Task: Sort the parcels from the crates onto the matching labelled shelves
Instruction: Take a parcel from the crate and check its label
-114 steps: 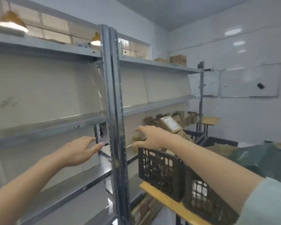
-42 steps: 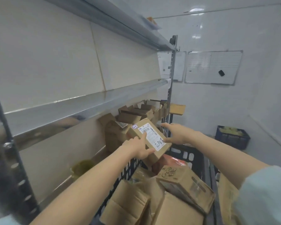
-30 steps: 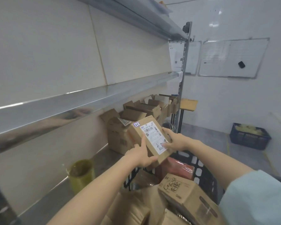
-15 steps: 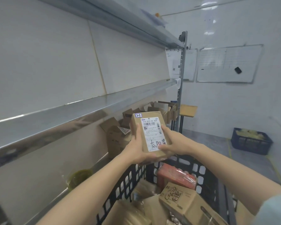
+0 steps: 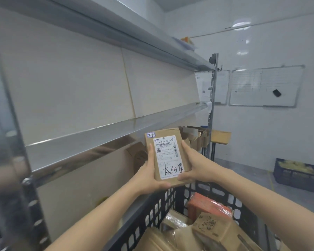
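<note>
parcel (image 5: 168, 156) above crate (image 5: 152, 214) | shelves (image 5: 116, 129) left | whiteboard (image 5: 265, 86) behind

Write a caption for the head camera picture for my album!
Left hand and right hand hold a flat brown cardboard parcel, white label toward the camera, above a black plastic crate.

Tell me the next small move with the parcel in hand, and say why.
Probably scan the shelf edges for a tag matching the corner sticker. The left hand and right hand grip the parcel above the crate, label facing the camera, so it is ready to read; it lies on no shelf yet, and no shelf tag is legible from here.
</note>
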`<state>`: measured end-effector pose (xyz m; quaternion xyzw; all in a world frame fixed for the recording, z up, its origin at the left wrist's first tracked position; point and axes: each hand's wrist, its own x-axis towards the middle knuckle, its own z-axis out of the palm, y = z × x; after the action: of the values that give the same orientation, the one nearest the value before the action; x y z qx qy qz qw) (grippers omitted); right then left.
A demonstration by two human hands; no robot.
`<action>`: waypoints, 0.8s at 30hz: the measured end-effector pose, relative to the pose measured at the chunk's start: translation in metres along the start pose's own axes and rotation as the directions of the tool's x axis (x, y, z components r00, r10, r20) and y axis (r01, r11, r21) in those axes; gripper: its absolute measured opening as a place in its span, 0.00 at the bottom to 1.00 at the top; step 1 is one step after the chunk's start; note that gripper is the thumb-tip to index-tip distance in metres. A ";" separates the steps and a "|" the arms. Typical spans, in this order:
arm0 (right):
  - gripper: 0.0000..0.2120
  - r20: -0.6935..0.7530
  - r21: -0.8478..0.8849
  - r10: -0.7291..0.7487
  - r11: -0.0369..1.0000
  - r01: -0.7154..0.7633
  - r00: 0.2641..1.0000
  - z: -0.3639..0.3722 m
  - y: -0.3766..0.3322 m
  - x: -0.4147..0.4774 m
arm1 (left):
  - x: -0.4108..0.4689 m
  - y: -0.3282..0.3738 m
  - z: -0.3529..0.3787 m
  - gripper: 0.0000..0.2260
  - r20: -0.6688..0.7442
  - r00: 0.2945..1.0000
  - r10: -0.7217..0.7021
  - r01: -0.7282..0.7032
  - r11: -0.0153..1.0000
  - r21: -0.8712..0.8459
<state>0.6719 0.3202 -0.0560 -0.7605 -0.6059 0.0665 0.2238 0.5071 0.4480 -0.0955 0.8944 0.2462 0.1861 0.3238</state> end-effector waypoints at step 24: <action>0.48 -0.189 -0.036 0.057 0.997 -0.065 0.980 0.014 -0.172 -0.135 | -0.195 0.002 -0.065 0.61 -0.155 0.976 0.152 -0.163 0.985 -0.064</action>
<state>0.4790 0.2239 -0.0188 -0.7862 -0.5597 -0.0113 0.2616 0.3178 0.3688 -0.0815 0.8815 0.1909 0.2872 0.3227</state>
